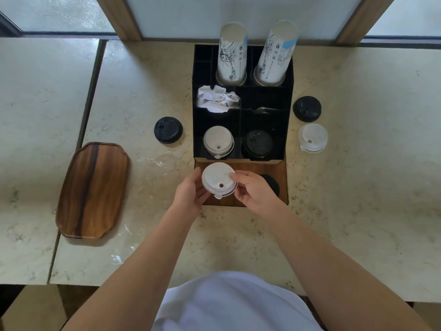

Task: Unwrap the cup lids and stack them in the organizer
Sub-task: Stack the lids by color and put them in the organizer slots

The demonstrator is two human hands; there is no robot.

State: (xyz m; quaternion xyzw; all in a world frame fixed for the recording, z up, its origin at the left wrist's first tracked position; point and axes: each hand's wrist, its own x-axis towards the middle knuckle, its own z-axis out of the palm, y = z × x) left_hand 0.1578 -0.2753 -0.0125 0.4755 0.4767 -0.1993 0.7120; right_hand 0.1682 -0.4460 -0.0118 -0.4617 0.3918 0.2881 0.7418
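both hands gripping a round white plastic cup lid (218,179)

left hand (191,191) and right hand (254,189) are pinching its rim between their fingers, just before the black compartmented organizer (290,75) sitting on the pale marble counter (358,187) beneath frosted windows (59,13).

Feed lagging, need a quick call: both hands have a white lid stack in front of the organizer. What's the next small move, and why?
Probably carry the white lid stack, held by the left hand and right hand, forward and lower it onto the white lids already in the organizer's front-left compartment; black lids fill the neighbouring one.
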